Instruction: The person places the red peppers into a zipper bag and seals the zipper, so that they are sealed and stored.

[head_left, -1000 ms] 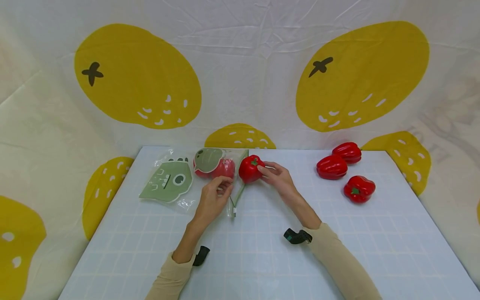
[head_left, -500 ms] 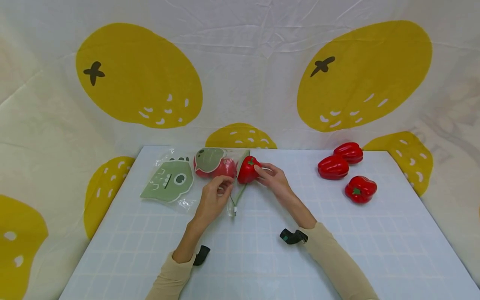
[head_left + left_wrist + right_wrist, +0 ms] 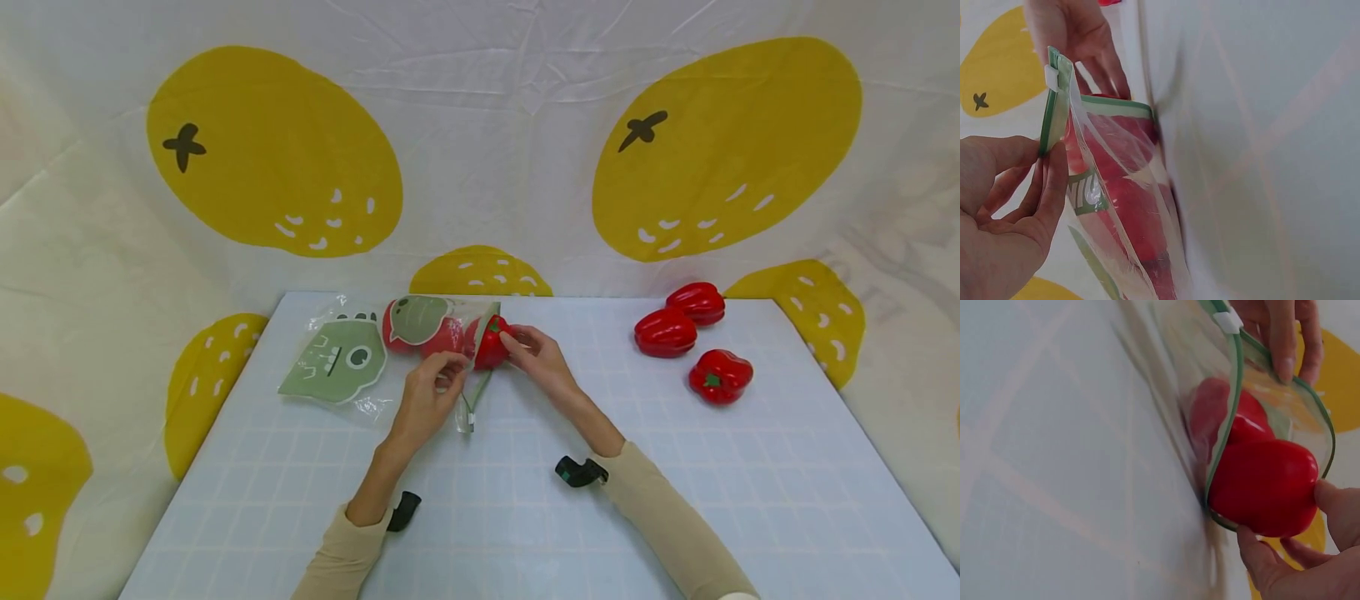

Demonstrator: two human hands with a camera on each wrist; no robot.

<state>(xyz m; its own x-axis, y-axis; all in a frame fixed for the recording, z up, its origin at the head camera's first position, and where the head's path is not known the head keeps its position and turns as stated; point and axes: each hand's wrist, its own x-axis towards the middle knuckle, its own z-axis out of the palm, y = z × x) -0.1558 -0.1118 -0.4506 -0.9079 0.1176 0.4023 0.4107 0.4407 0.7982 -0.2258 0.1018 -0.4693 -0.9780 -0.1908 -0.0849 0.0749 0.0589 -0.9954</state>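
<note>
A clear slider bag (image 3: 1175, 337) with a green-edged mouth lies on its side, its opening facing right. My left hand (image 3: 427, 396) pinches the rim of that mouth just below the white slider (image 3: 1052, 78), keeping the edge raised. Inside the bag, red bell peppers (image 3: 1219, 412) show through the plastic, partly behind a green print (image 3: 420, 320). My right hand (image 3: 546, 362) holds another red bell pepper (image 3: 1266, 487) between thumb and fingers. This pepper is partly within the mouth, its green stem (image 3: 497, 326) visible from above.
Three red bell peppers (image 3: 665, 333) lie at the table's back right. A flat green cartoon-face print (image 3: 337, 362) on clear plastic lies left of the filled part; whether it is a separate bag I cannot tell. A fruit-patterned cloth (image 3: 498, 150) hangs behind the table (image 3: 517, 517).
My right hand has moved left, bringing its bell pepper from beside the bag's mouth partly into it. The peppers inside have shifted slightly left. My left hand has stayed in place.
</note>
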